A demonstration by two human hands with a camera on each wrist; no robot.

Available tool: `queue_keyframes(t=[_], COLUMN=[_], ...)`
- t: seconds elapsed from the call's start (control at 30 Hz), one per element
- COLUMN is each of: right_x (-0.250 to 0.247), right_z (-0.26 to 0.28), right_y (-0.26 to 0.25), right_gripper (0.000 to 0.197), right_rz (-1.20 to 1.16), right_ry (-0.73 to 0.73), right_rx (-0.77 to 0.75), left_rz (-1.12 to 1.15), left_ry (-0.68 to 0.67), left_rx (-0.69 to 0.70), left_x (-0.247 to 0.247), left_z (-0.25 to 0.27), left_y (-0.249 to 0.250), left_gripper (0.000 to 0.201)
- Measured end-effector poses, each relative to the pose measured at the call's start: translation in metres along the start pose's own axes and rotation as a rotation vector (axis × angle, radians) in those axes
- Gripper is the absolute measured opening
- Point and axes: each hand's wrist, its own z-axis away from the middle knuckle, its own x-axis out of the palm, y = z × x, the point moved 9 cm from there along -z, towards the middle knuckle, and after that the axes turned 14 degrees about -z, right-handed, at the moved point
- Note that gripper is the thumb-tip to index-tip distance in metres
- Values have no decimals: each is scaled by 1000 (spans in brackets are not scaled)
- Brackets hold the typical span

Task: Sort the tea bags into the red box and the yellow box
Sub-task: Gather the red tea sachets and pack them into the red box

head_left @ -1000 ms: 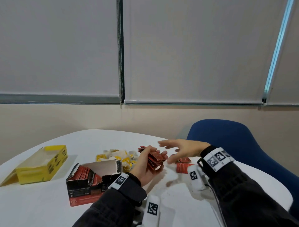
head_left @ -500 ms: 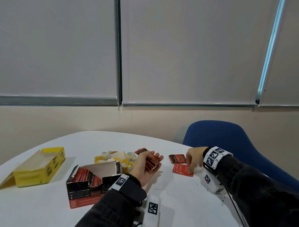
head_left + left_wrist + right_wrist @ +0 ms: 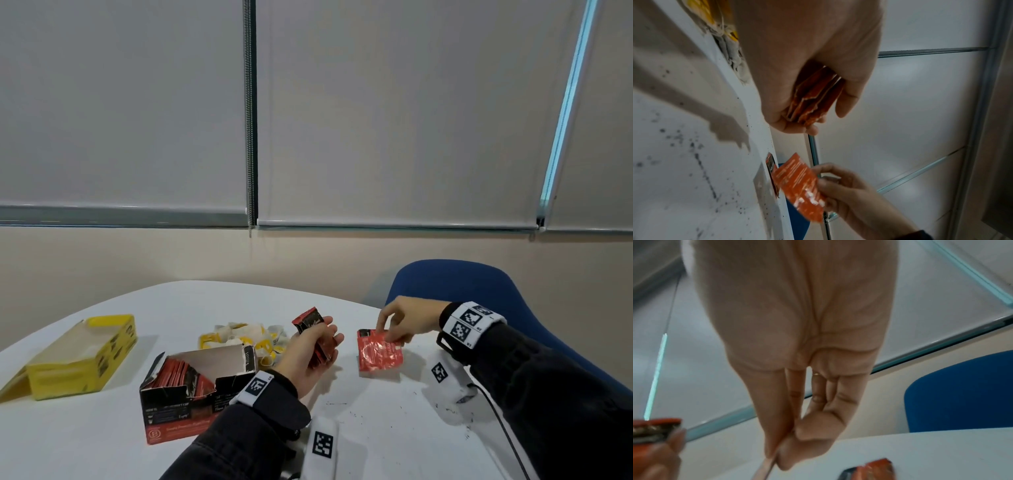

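Note:
My left hand (image 3: pixel 320 344) grips a stack of red tea bags (image 3: pixel 309 320), held upright above the table; the stack (image 3: pixel 813 97) fans out between its fingers and thumb. To its right, my right hand (image 3: pixel 390 337) pinches one red tea bag (image 3: pixel 378 354) by its top edge, lifted just off the table (image 3: pixel 376 428). In the left wrist view that bag (image 3: pixel 799 185) hangs tilted. Another red tea bag (image 3: pixel 364 333) lies flat behind it. The red box (image 3: pixel 178 411) stands open at front left with red bags inside. The yellow box (image 3: pixel 78 359) lies open at far left.
A pile of yellow tea bags (image 3: pixel 243 337) lies behind the red box, left of my left hand. A blue chair (image 3: pixel 479 284) stands past the table's right edge. Small dark specks mark the tabletop in front of my hands.
My right hand went down to the table at the right, pinched a red tea bag and lifted it. My left hand kept its stack and tilted it more upright.

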Motion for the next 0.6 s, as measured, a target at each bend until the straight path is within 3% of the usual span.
queue_keyframes(t=[0.1, 0.2, 0.37, 0.47, 0.6], right_x=[-10, -5, 17, 28, 39], right_z=[8, 13, 8, 2, -4], right_y=[-26, -46, -59, -57, -53], right_gripper=[7, 5, 19, 22, 19], right_rz=[-157, -411, -752, -963, -1138], right_ry=[79, 40, -72, -63, -57], right_rx=[-83, -102, 17, 92, 128], left_rz=[-87, -142, -75, -180, -127], left_ry=[28, 29, -60, -103, -147], left_rx=[26, 31, 42, 63, 48], left_x=[-1, -1, 7, 13, 17], left_z=[-2, -1, 1, 5, 9], left_y=[1, 1, 2, 5, 5], left_gripper=[17, 28, 52, 71, 67])
